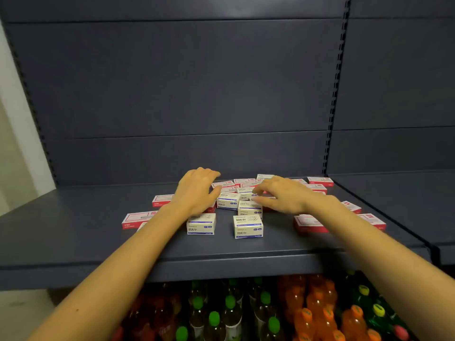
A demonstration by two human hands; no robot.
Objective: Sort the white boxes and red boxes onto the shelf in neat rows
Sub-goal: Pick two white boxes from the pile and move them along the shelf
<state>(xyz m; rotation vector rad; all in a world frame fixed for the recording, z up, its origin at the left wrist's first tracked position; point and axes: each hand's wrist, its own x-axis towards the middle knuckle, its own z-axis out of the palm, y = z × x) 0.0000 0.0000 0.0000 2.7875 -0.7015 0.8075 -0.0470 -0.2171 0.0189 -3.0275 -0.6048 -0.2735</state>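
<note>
Hidden: red boxes [320,181] partly behind both hands.
Left hand [197,190]: palm down, fingers bent; grip unclear.
Right hand [283,196]: grip wide, fingertips [256,199] touching white boxes [227,202].

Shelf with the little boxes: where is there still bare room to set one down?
The shelf is bare at far left, beyond the red box there, and along the front edge before the two white boxes. It is crowded in the middle, under the left hand and right hand, and toward the back right, where red boxes lie scattered.
</note>
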